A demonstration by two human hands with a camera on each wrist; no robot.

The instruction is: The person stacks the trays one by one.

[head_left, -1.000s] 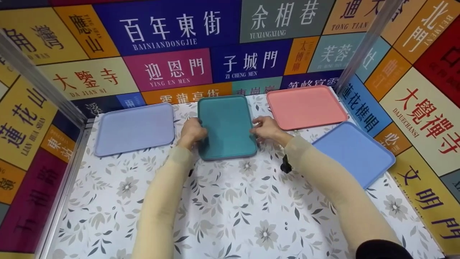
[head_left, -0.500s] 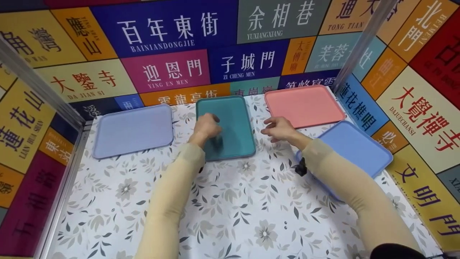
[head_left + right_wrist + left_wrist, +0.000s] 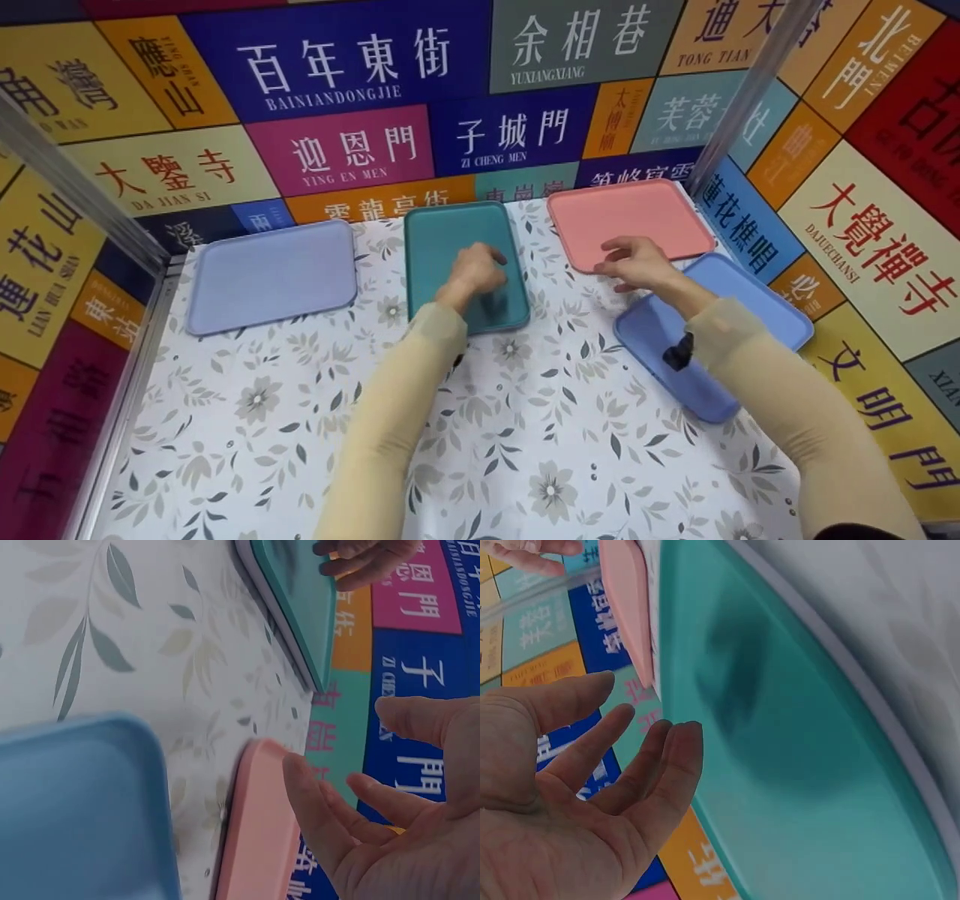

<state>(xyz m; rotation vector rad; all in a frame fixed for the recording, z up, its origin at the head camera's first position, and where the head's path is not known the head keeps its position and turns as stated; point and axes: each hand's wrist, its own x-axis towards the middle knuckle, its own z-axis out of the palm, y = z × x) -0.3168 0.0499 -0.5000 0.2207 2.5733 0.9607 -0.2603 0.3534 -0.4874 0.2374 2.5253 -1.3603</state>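
Observation:
My left hand point(image 3: 478, 270) hovers over the green tray point(image 3: 454, 232), its fingers loosely bent and nothing in them; a soft shadow falls on the tray below. In the left wrist view a pale rim shows beneath the green tray's point(image 3: 817, 765) edge. Over the front edge of the pink tray point(image 3: 630, 214) is my right hand point(image 3: 637, 262), fingers spread and holding nothing. The blue tray point(image 3: 694, 375) lies at an angle beneath my right forearm, which hides part of it. In the right wrist view its corner point(image 3: 82, 802) sits close to the pink tray point(image 3: 259, 832).
A lavender tray point(image 3: 274, 277) lies at the table's back left. The table point(image 3: 300, 450) has a floral cover. Panels with printed characters point(image 3: 337, 60) stand along the back and both sides, joined by metal posts point(image 3: 750, 97) at the corners.
Both hands have left the green tray's sides and moved right. My left hand is now above the green tray, my right hand by the pink one. The green tray stays in place.

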